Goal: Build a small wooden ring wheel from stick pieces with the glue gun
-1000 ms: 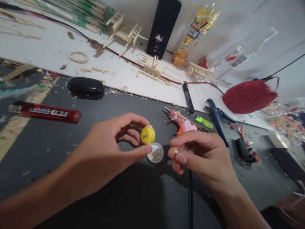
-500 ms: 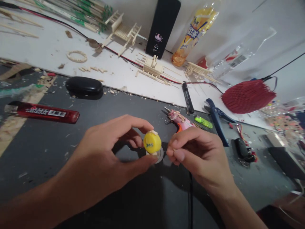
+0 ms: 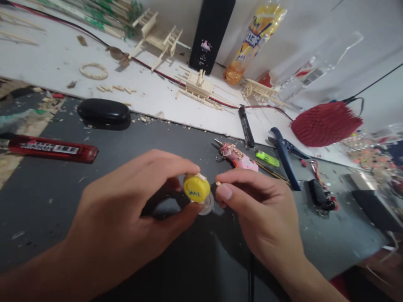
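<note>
My left hand [image 3: 135,209] grips a yellow bottle cap [image 3: 197,188] between thumb and forefinger, with small pale wood pieces pressed along its rim at top and bottom. Behind and below the cap shows a clear round object [image 3: 208,204], partly hidden. Just right of the cap, my right hand [image 3: 261,205] pinches a tiny pale wood piece [image 3: 218,183] between thumb and forefinger, apart from the cap. A pink glue gun [image 3: 238,158] lies on the dark table beyond my right hand.
A red cutter [image 3: 53,149] and black case [image 3: 103,114] lie left. Dark blue pliers [image 3: 285,159], a green lighter [image 3: 267,159] and a black marker [image 3: 246,127] lie right. Behind, a white board [image 3: 151,98] bears small wooden models, a wooden ring [image 3: 93,71] and a bottle [image 3: 252,42].
My right hand has turned and its fingertips have risen, so the tiny wood piece now shows near the cap. The cap is tilted a little differently. The whole view has shifted slightly.
</note>
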`<state>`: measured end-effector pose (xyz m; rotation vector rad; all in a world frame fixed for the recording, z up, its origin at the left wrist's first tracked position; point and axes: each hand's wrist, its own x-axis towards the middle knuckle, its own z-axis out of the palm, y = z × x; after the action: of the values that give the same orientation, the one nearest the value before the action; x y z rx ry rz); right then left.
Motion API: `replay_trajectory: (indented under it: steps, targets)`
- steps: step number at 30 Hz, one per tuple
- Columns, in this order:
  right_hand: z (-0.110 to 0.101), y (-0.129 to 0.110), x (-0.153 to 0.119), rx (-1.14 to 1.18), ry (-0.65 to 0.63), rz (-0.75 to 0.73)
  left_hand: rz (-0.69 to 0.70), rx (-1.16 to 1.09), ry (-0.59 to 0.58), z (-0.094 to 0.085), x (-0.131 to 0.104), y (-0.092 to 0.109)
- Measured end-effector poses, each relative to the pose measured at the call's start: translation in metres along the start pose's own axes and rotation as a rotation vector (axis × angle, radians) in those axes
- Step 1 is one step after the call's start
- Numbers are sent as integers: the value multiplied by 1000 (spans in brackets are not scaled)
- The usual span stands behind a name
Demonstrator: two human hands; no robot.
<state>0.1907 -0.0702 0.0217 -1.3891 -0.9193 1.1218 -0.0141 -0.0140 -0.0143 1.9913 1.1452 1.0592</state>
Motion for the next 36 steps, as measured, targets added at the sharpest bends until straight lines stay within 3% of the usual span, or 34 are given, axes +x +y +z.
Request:
replay_trajectory:
  steps: [11,19,29,36]
  targets:
    - [11,2,0,86,13,77,19,178,-23,0,-4,4]
    - [8,7,-2,121,-7,132,-45,119,0,0,-5,5]
    - [9,10,-3,127,-22,109,188,248,60,9,-5,-2]
    - [9,10,-2,126,-45,127,188,264,57,8,-6,-1]
